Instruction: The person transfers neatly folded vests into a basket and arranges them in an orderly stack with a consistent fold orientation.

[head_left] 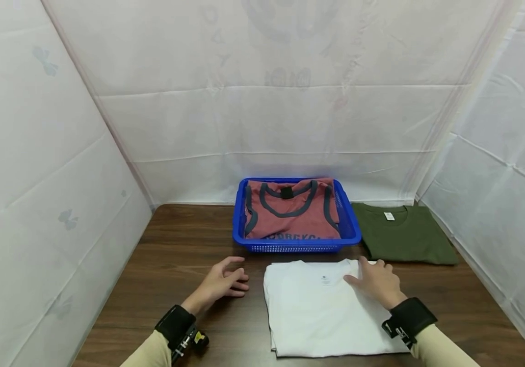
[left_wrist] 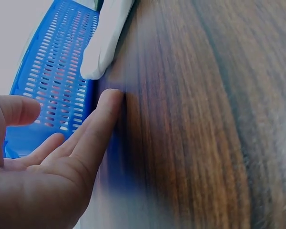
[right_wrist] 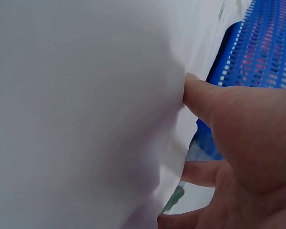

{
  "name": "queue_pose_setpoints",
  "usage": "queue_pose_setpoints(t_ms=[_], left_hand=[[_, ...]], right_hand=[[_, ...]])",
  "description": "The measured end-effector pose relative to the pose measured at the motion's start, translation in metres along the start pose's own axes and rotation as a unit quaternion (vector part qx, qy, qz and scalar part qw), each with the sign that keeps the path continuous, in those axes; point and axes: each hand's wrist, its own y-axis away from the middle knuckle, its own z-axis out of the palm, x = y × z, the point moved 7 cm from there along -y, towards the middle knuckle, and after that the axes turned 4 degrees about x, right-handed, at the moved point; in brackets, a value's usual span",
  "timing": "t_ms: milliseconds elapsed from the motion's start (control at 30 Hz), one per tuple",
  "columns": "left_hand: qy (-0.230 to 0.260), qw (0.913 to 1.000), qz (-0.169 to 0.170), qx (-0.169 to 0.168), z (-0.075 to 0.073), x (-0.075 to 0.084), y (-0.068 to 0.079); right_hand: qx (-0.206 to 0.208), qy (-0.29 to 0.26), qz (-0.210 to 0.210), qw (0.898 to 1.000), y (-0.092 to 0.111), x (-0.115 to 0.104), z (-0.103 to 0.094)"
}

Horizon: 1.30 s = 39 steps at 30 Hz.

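A folded white T-shirt (head_left: pixel 322 311) lies on the table in front of me, its neckline toward the basket. My right hand (head_left: pixel 376 281) holds its far right corner. In the right wrist view the thumb (right_wrist: pixel 200 95) lies on the white cloth (right_wrist: pixel 86 114), while the other fingertips are hidden behind the cloth's edge. To the left of the shirt, my left hand (head_left: pixel 221 283) hovers low over the wood with fingers spread and nothing in them. Its fingers (left_wrist: pixel 102 124) point toward the shirt's folded side (left_wrist: pixel 105 43) in the left wrist view.
Behind the white shirt stands a blue perforated basket (head_left: pixel 296 246) with a folded red tank top (head_left: pixel 290 224) in it. A folded dark green T-shirt (head_left: pixel 409 237) lies at the back right. White cloth walls (head_left: pixel 267 122) enclose the wooden table (head_left: pixel 175 244) on three sides.
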Motion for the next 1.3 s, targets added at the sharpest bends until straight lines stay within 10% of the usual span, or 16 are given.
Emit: queue_pose_setpoints(t_ms=[867,1300], left_hand=[[-0.013,0.9975,-0.053,0.044,0.020,0.000,-0.004],[-0.049,0.9910,-0.086,0.090,0.016,0.002,-0.007]], right_hand=[[0.028,0.014,-0.012,0.999,-0.002,-0.038,0.011],[-0.006,-0.162,-0.026,0.986,-0.010,0.014,-0.020]])
